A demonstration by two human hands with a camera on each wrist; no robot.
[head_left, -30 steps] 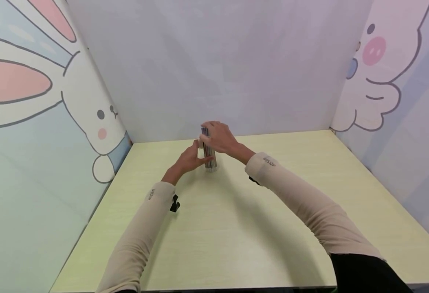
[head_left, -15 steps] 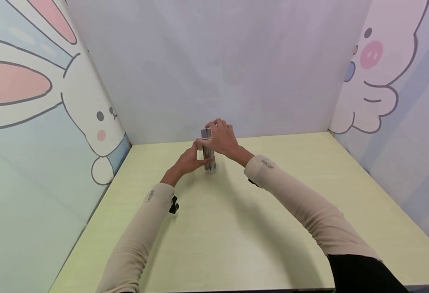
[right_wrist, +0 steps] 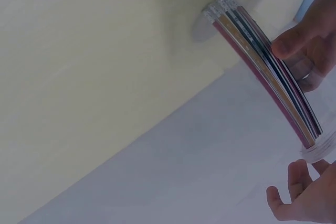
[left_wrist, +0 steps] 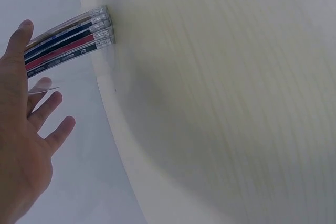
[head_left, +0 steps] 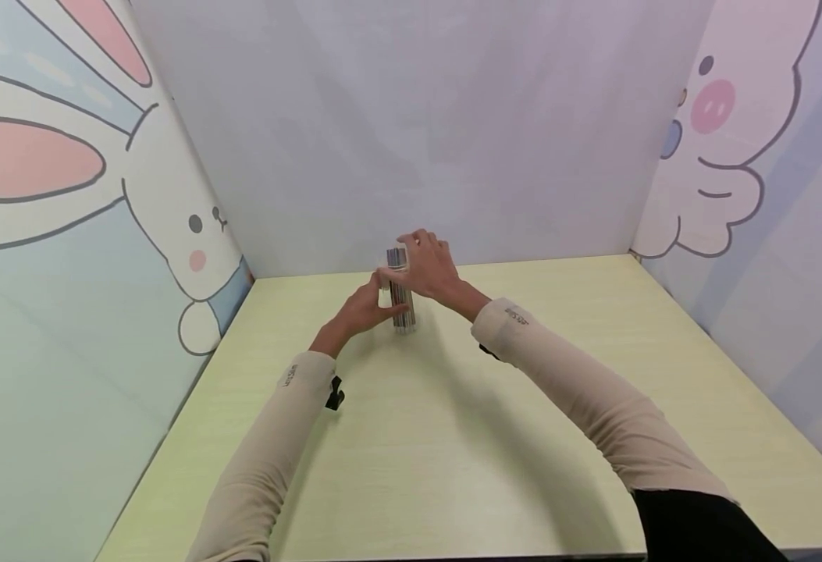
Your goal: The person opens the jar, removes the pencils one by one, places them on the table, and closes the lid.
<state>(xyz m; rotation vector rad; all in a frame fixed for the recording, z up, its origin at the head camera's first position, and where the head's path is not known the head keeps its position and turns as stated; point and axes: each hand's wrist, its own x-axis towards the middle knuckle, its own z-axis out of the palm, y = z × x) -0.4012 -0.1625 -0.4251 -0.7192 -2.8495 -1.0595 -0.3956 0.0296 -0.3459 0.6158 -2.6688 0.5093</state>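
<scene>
A tall bundle of pencils (head_left: 402, 300) stands near the back of the table, seemingly inside a clear tube. Metal ferrules and clear ends face down, as the left wrist view shows on the pencils (left_wrist: 68, 40). My left hand (head_left: 361, 308) grips the tube's side, thumb across the front and fingers behind. At the top, beside a clear round rim (right_wrist: 317, 151), is my right hand (head_left: 430, 265). Its thumb lies near the upper side of the tube, while its fingers are spread, bent and raised over the top. Whether the thumb touches is unclear.
A pale wood-grain table (head_left: 411, 445) lies under both arms. Behind it rises a plain grey-white wall (head_left: 418, 125), close to the pencils. Side panels with a cartoon rabbit (head_left: 172, 218) and another cartoon animal (head_left: 713, 156) flank the table.
My right hand's fingers have lifted off the top of the tube and spread, baring the upper pencil ends. The left hand keeps its hold, and the tube stays in place.
</scene>
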